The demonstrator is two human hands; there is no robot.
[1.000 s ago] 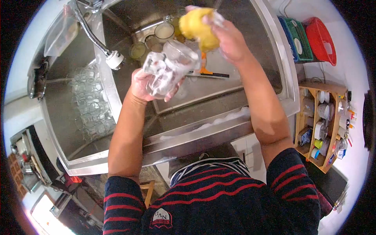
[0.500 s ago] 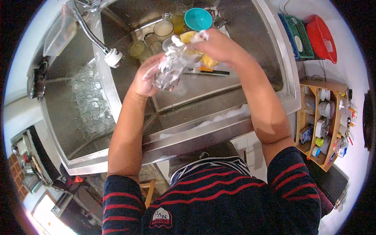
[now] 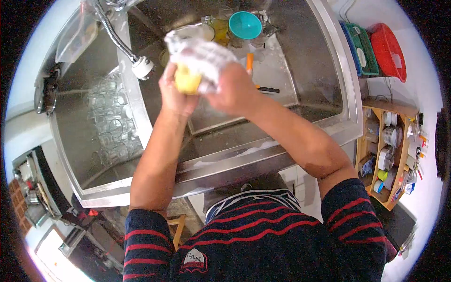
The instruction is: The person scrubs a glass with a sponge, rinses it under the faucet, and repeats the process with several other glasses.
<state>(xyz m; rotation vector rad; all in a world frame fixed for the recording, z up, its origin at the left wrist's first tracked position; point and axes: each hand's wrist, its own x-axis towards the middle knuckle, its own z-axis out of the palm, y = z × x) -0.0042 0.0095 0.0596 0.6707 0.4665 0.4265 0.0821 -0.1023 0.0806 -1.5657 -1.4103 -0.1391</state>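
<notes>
Over the right basin of a metal sink [image 3: 235, 157], my left hand [image 3: 177, 94] is closed around a soapy glass [image 3: 178, 42] and a yellow sponge [image 3: 188, 81]. My right hand [image 3: 232, 89] is pressed against the other side of the foamy bundle, its fingers blurred by motion. Which parts each hand grips is hard to make out. Just beyond them stand a turquoise bowl [image 3: 244, 25] and several glass vessels. A knife with a black blade [image 3: 268, 90] and an orange-handled item [image 3: 249, 62] lie on the basin floor.
Several clear glasses [image 3: 110, 124] stand in the left basin. A flexible faucet with a white head [image 3: 142, 68] hangs over the divider. At the right are a red tub [image 3: 387, 51], a green basket [image 3: 364, 49] and a wooden dish rack [image 3: 387, 155].
My right hand has moved left and down, close to my left hand. The sponge has shifted to the left, and the glass has tilted and moved up. The view has shifted slightly.
</notes>
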